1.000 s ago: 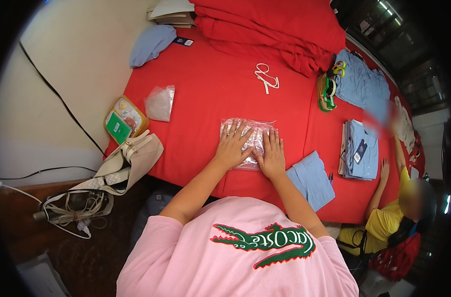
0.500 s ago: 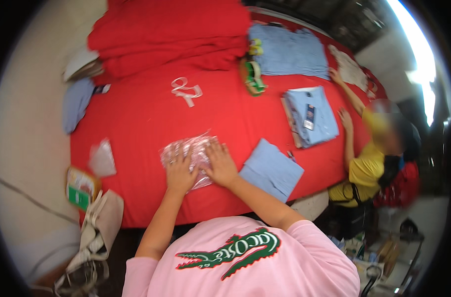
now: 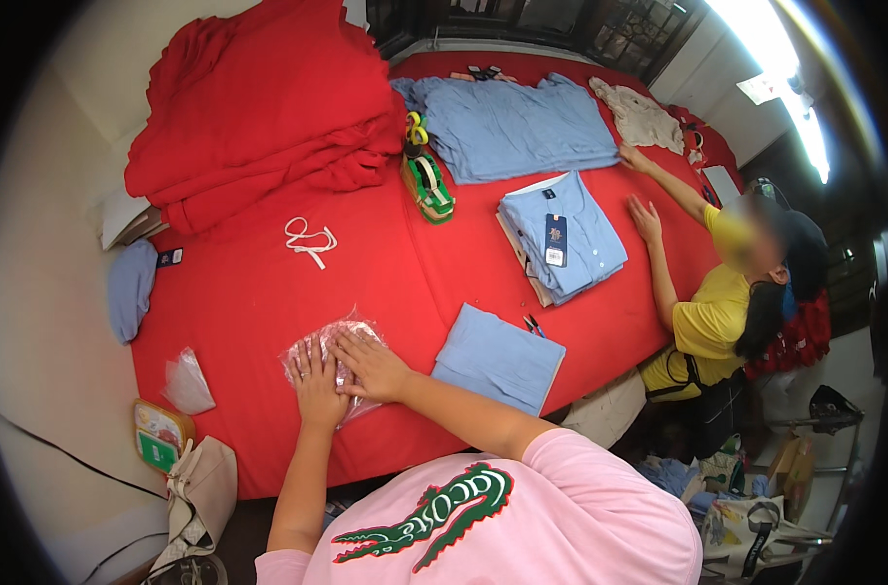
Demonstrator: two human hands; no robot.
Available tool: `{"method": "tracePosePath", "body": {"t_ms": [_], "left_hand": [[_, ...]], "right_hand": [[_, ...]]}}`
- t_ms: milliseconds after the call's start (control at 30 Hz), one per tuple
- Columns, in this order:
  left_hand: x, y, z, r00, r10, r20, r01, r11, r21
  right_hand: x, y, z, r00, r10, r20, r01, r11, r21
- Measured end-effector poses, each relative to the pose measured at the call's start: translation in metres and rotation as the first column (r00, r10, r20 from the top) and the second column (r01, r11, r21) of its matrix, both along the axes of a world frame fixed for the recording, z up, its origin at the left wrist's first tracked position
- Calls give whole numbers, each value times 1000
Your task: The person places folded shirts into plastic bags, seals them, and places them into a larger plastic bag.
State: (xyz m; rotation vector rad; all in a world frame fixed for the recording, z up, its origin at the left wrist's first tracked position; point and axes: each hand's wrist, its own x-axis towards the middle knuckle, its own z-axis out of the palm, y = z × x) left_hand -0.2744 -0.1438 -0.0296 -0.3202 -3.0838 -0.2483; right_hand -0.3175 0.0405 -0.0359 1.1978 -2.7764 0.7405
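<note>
A crinkled clear plastic bag (image 3: pixel 357 320) lies flat on the red-covered table (image 3: pixel 386 263) before me. Both palms press down on it; whether anything is inside I cannot tell. My left hand (image 3: pixel 317 383) rests on its left part with fingers stretched out. Beside it, my right hand (image 3: pixel 374 369) spreads its fingers over the middle, its thumb close to the left hand. To the right lies a folded blue cloth (image 3: pixel 498 359), with small dark-tipped snips (image 3: pixel 534 327) at its upper edge.
Farther right are folded blue shirts with a tag (image 3: pixel 566 239) and a loose blue garment (image 3: pixel 522 127). A green tape dispenser (image 3: pixel 426 185), white cord (image 3: pixel 310 239) and heaped red cloth (image 3: pixel 269 107) lie beyond. Another plastic bag (image 3: pixel 188 382) sits left. A person in yellow (image 3: pixel 709 317) works at right.
My right hand has shifted left across the bag, closer to my left hand. The whole view has turned a little. The other person's hands stay near the blue garment.
</note>
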Motion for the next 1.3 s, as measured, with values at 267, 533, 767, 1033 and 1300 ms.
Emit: {"method": "tracePosePath", "body": {"t_ms": [267, 533, 767, 1033, 1300], "left_hand": [[-3, -4, 17, 983, 75, 165, -87, 994, 65], [92, 58, 29, 954, 204, 220, -262, 924, 278], [74, 40, 20, 863, 357, 357, -475, 335, 814], [47, 51, 84, 861, 114, 496, -279, -709, 648], [76, -25, 109, 920, 85, 382, -156, -815, 558]], "right_hand": [[-13, 27, 23, 957, 224, 186, -221, 975, -37], [12, 64, 6, 949, 316, 23, -315, 933, 175], [23, 35, 73, 971, 241, -8, -240, 970, 43], [40, -21, 99, 908, 193, 373, -64, 941, -332], [45, -97, 93, 899, 308, 312, -205, 924, -323]]}}
